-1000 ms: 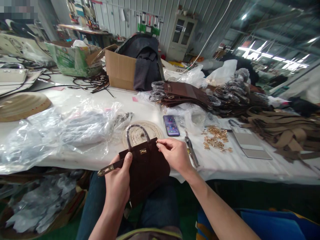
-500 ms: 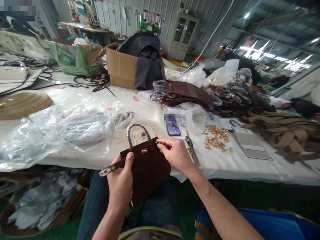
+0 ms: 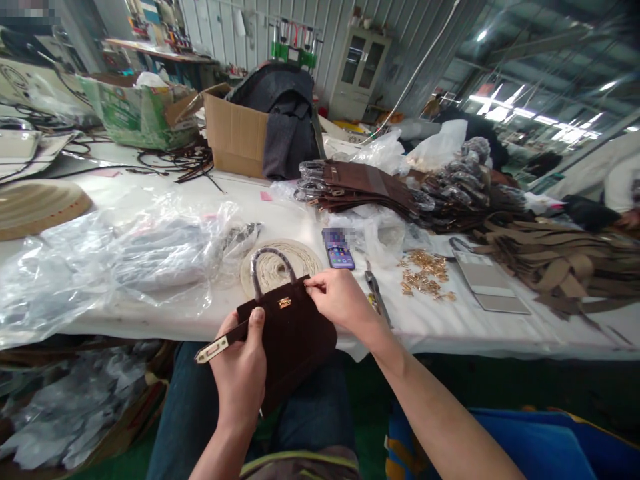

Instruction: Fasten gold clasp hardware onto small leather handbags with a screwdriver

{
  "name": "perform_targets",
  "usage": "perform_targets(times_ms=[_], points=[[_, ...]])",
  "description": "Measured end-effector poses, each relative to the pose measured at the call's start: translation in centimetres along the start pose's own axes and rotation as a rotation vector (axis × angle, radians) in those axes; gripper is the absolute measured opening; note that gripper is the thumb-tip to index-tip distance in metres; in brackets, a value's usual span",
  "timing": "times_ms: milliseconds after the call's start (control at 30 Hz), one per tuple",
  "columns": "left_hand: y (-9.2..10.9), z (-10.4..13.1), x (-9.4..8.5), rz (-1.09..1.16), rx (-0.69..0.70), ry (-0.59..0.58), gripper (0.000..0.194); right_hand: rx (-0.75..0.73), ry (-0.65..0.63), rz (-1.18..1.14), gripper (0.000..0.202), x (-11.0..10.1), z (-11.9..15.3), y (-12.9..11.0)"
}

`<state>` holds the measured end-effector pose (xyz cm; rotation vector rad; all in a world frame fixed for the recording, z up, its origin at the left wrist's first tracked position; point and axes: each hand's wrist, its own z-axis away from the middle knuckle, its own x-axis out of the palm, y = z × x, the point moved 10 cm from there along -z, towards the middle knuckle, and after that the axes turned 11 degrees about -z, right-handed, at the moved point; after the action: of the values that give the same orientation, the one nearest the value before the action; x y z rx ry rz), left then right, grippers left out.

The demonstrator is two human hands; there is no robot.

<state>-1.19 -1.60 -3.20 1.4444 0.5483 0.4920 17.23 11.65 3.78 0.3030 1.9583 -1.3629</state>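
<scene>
A dark brown handbag (image 3: 299, 347) rests upright over my lap, its wrapped top handle (image 3: 256, 272) raised and a gold clasp plate (image 3: 285, 303) near its upper edge. My left hand (image 3: 239, 360) grips the bag's left side, thumb in front, together with a strap tipped by a metal plate (image 3: 212, 349). At the upper right corner, my right hand (image 3: 339, 299) is closed in a pinch on a small gold metal fitting (image 3: 305, 284), mostly covered by the fingertips. A roll of cream tape (image 3: 305, 257) lies behind the handle.
Beyond my right hand lie a phone (image 3: 339, 249), pliers-like tool (image 3: 377, 298), loose gold fittings (image 3: 425, 273) and a grey flat piece (image 3: 493, 283). Stacked brown bag parts (image 3: 370, 183) and brown straps (image 3: 555, 260) are farther right. Plastic-wrapped goods (image 3: 150, 247) and a cardboard box (image 3: 235, 137) occupy the left.
The whole view has shifted slightly, so the table things appear a little farther left. The strap's metal plate has turned more face-on. Both hands keep their hold at the bag.
</scene>
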Motion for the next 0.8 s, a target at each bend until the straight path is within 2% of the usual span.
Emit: perform_targets(times_ms=[133,200,267,300,367,400,433,467,500,567,633,700,800], points=[[0.0,0.1,0.2,0.061,-0.049,-0.037,0.043,-0.022,0.046,0.206,0.032,0.9,0.7,-0.9],[-0.5,-0.2,0.1,0.097,-0.105,-0.058,0.046,-0.034,0.065,0.113,0.031,1.0,1.6,-0.5],[-1.1,-0.7,0.1,0.144,-0.156,-0.087,0.048,0.0,0.173,-0.032,0.035,-0.2,2.8,1.0],[-1.3,-1.0,0.1,0.176,-0.175,-0.102,0.048,0.049,0.277,-0.072,0.055,-1.3,3.6,2.2],[-1.7,-1.4,0.2,0.242,-0.192,-0.132,0.049,0.195,0.49,-0.102,0.11,-3.2,5.5,4.9],[-1.8,-1.5,0.3,0.261,-0.193,-0.145,0.049,0.266,0.545,-0.127,0.128,-3.6,6.3,6.0],[-1.8,-1.5,0.5,0.269,-0.195,-0.16,0.049,0.321,0.55,-0.184,0.134,-3.4,6.7,6.9],[-1.9,-1.4,0.7,0.276,-0.198,-0.181,0.05,0.351,0.507,-0.277,0.13,-2.8,6.8,7.4],[-1.9,-1.3,1.0,0.287,-0.207,-0.206,0.05,0.357,0.425,-0.39,0.118,-1.8,6.6,7.5],[-2.1,-1.0,1.4,0.309,-0.239,-0.244,0.052,0.33,0.261,-0.59,0.08,-0.1,6.0,6.4],[-2.2,-0.8,1.3,0.319,-0.274,-0.255,0.055,0.307,0.164,-0.694,0.05,0.5,5.7,5.0],[-2.4,-0.9,1.0,0.324,-0.316,-0.262,0.06,0.297,0.092,-0.747,0.036,0.7,5.4,3.8],[-2.6,-1.2,0.6,0.348,-0.37,-0.298,0.065,0.277,-0.012,-0.776,0.031,1.3,5.0,2.8]])
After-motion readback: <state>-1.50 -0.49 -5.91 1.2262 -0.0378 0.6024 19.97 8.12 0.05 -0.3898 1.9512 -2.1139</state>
